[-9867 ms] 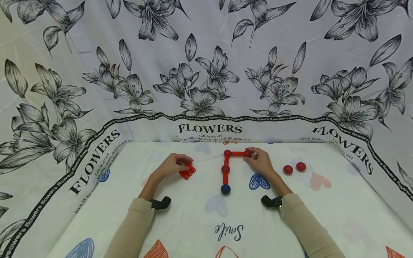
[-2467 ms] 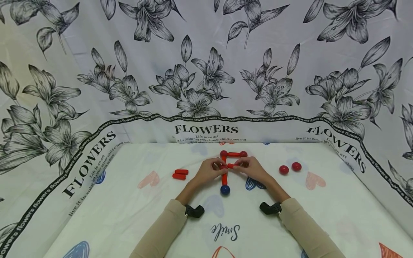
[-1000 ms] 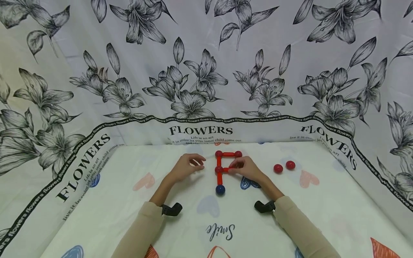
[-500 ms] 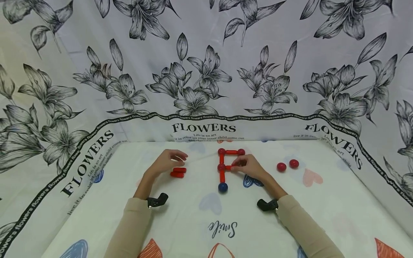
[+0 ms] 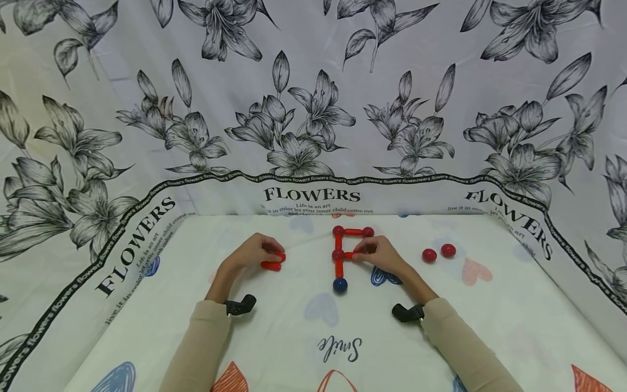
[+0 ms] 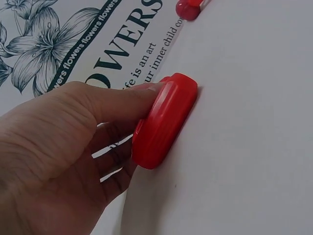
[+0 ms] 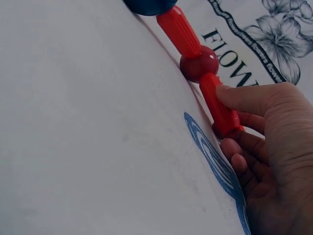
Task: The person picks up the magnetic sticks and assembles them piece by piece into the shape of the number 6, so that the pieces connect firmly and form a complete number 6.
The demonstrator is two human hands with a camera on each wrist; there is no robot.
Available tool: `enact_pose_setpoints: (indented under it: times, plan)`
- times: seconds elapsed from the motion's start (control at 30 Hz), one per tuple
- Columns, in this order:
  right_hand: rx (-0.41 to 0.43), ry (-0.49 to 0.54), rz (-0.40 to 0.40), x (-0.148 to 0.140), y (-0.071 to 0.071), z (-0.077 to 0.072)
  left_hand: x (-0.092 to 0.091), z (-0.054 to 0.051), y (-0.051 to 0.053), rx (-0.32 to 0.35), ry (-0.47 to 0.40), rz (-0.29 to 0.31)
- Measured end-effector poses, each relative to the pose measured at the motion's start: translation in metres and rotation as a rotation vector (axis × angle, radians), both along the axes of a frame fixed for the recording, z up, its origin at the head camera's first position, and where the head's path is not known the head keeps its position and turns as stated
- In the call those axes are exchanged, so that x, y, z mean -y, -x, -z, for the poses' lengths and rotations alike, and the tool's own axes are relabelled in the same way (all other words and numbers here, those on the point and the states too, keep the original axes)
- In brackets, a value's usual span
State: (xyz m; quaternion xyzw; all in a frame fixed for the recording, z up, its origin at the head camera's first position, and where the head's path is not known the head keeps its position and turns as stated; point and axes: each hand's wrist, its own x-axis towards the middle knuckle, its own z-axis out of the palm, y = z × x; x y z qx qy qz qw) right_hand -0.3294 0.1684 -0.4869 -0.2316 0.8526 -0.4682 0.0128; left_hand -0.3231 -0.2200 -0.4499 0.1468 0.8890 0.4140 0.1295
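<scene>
Red rods of shiny, plastic-looking material and darker red balls formed an angular figure (image 5: 338,239), flat in the middle of the white, heart-printed desk (image 5: 294,321). Its upright ran from a dark blue ball (image 5: 340,285) at the near end, through a glossy red middle ball (image 5: 338,255), to a matching far ball (image 5: 338,231). From there a smooth red top rod (image 5: 352,232) reached right to a round red corner ball (image 5: 368,232).

The right hand (image 5: 379,255) pinched a grooved red side rod (image 7: 217,103), whose left end met the middle ball; fingers hid its right end from the head view. On the left, the left hand (image 5: 250,253) pinched a loose red rod (image 5: 281,256), mostly covered by fingers. A second loose rod (image 5: 271,266) lay just beside it on the near side; whether the two touched was hard to tell, as the red surfaces merged in the left wrist view. The top edge of the right wrist view cut off the blue ball.
</scene>
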Motion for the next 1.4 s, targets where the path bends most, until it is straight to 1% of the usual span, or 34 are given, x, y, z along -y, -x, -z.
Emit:
enact_pose_setpoints:
  times: [0.03,0.13,0.27,0.37,0.5,0.63,0.7,0.8,0.9,1.07,1.2,1.4]
  plan:
    - [-0.003,0.001,0.002,-0.001,0.000,0.000,-0.001,0.000,0.001,-0.019,0.007,0.006]
    - [-0.005,-0.001,0.006,-0.002,0.000,0.001,-0.005,0.000,0.003,-0.054,0.021,-0.003]
    - [0.002,-0.006,0.007,-0.002,-0.001,0.001,-0.012,0.002,0.005,-0.061,-0.011,-0.047]
    - [-0.001,-0.010,0.006,0.000,-0.002,-0.001,-0.021,-0.001,0.004,-0.094,-0.032,-0.050]
    - [-0.009,-0.014,0.003,0.002,-0.003,-0.004,-0.037,-0.012,-0.002,-0.168,-0.030,0.009]
    - [-0.007,-0.018,0.010,0.003,-0.001,-0.004,-0.059,-0.023,-0.013,-0.190,-0.036,0.063]
    - [-0.005,-0.017,0.016,0.003,0.000,-0.002,-0.069,-0.025,-0.016,-0.195,-0.037,0.083]
    - [-0.002,-0.013,0.022,0.003,0.000,0.000,-0.080,-0.023,-0.019,-0.201,-0.047,0.111]
    - [-0.002,-0.012,0.025,0.002,0.000,0.000,-0.088,-0.020,-0.020,-0.206,-0.043,0.131]
    - [-0.004,-0.021,0.030,0.003,-0.001,-0.002,-0.096,-0.017,-0.020,-0.201,-0.027,0.160]
    - [-0.009,-0.034,0.034,0.003,-0.001,-0.002,-0.100,-0.015,-0.021,-0.200,-0.024,0.166]
    - [-0.002,-0.028,0.031,0.002,0.000,-0.001,-0.111,-0.011,-0.023,-0.206,-0.048,0.179]
